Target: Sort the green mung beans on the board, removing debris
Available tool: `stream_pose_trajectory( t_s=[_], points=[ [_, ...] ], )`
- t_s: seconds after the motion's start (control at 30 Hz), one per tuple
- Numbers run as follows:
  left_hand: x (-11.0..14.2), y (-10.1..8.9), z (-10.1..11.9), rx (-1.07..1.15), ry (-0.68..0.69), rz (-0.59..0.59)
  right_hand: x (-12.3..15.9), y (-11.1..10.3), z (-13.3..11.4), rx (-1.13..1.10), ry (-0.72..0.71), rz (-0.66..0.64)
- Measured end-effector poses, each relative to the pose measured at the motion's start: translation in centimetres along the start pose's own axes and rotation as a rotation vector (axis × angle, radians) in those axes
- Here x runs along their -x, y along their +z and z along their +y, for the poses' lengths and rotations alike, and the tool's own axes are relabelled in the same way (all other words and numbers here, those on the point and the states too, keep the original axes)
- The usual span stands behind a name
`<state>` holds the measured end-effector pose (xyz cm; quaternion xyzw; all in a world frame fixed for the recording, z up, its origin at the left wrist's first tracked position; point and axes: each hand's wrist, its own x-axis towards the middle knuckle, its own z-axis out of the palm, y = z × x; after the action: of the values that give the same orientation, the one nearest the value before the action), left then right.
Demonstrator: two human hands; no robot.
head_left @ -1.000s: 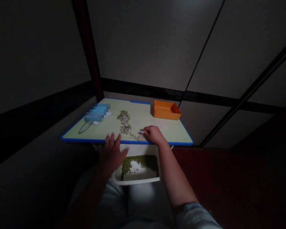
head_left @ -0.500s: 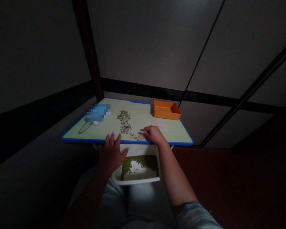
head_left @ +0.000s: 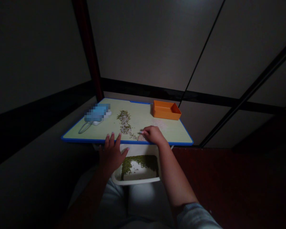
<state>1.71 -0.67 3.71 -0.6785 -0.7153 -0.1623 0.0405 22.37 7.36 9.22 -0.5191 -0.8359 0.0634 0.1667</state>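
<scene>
My left hand (head_left: 112, 156) lies with fingers spread over the blue front edge of a pale-green table (head_left: 105, 127), by the left side of a white tub (head_left: 138, 182). Green beans (head_left: 145, 161) cover part of the tub's bottom. My right hand (head_left: 154, 135) rests on the table with its fingers pinched together; whatever is between them is too small to tell. Just under those fingers lies a small heap of pale grains (head_left: 140, 138). Left of it stretches a strip of mixed green beans and pale grains (head_left: 124, 121), with some scattered beans trailing toward my right hand.
An orange open box (head_left: 165, 113) stands at the table's back right, with a faint patch of pale grains (head_left: 160, 123) in front of it. At the left lies a blurred-out blue item (head_left: 97, 113) with a looped strap (head_left: 85, 127). Panels rise behind the table.
</scene>
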Motion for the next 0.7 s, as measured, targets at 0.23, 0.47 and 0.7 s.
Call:
stream_pose_trajectory(
  t_s=[0.23, 0.47, 0.7],
  points=[
    [-0.1, -0.1, 0.0, -0.005, -0.007, -0.020, 0.0, 0.0, 0.4, -0.002, 0.022, 0.038],
    [-0.1, 0.1, 0.0, -0.011, 0.006, 0.010, -0.1, 0.0, 0.0, 0.063, 0.041, 0.006],
    [0.0, 0.1, 0.0, -0.008, 0.002, 0.006, -0.1, 0.0, -0.8, 0.117, 0.050, 0.029]
  ],
)
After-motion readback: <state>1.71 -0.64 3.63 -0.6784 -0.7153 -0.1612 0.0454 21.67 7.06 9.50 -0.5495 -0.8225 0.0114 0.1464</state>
